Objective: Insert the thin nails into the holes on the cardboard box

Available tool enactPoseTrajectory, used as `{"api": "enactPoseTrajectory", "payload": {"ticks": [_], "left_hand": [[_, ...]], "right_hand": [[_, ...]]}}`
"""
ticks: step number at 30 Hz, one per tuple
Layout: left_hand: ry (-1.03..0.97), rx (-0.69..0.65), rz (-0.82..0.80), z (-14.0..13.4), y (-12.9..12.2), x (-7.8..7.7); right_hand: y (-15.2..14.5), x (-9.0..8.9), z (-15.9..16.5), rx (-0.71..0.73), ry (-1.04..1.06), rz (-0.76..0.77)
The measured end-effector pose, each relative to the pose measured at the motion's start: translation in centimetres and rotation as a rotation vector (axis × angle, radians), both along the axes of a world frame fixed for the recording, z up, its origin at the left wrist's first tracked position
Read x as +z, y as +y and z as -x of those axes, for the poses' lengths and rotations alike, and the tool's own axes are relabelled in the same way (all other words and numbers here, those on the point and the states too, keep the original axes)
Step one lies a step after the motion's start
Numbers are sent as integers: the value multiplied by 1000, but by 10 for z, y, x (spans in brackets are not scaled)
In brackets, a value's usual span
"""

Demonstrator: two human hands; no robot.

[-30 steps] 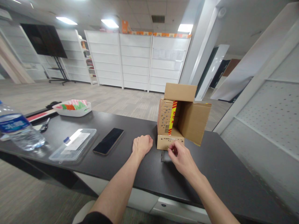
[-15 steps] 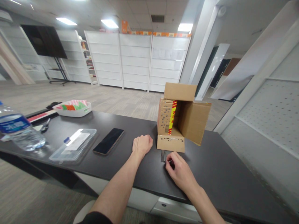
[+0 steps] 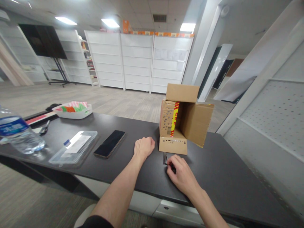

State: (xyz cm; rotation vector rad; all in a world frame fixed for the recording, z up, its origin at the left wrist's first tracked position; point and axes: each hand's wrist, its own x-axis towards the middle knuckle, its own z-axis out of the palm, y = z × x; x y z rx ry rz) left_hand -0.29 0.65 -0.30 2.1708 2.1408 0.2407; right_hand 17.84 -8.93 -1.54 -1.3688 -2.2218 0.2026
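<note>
Thin metal rods just L of R hand, poss. touching.

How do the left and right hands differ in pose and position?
The left hand is curled like a fist, while the right hand has thumb and forefinger close together at the thin metal rods. The left hand lies left of the lower flap of the cardboard box; the right hand is on its near side. Both are bare.

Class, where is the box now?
In the head view, the box sits right of centre on the table, just beyond the rods and right hand.
</note>
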Motion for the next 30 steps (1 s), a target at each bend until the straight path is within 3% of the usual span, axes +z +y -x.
{"api": "enactPoseTrajectory", "payload": {"ticks": [19,30], "left_hand": [[6,14,-11,0,2,-4],[13,19,14,-1,0,2]], "right_hand": [[1,2,0,21,1,1],[2,1,0,8,6,8]]}}
